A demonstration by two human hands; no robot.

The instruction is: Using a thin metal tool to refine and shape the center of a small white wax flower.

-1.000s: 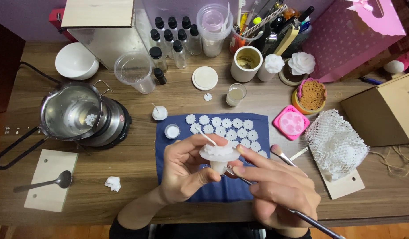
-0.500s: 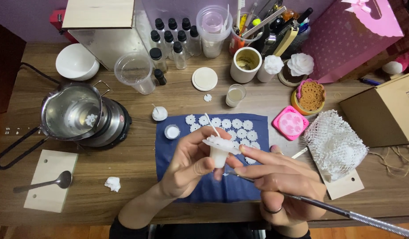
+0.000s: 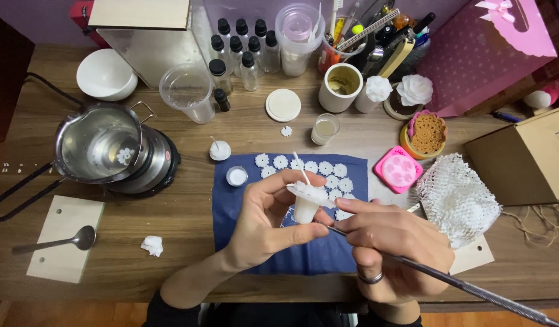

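— Where was the candle (image 3: 306,206)?

— Off the desk (image 3: 188,230), held above the blue cloth (image 3: 304,254). The left hand (image 3: 268,224) had its grip pinched round the candle's narrow base, thumb below and fingers curled over the flared top. The wick (image 3: 302,169) stood up, leaning a little.

— And the right hand (image 3: 388,239)?

— Its grip was pressed together on a thin metal tool (image 3: 455,281), held like a pen. The tip sat at the candle's base, touching or very nearly; I couldn't tell which.

— What could have gone wrong?

— I'd judge the flared top was the weak part. Thin wax petals would chip if the left fingers squeezed harder. A slip of the tool could gouge the side or jab the left thumb, which lay just beside the tip.

— Anything below at risk?

— The small white wax flowers (image 3: 328,169) lay in rows on the cloth right under the hands. A dropped candle would land among them and could crack some. The long tool handle stuck out past the desk edge, so a knock there might jerk the tip.
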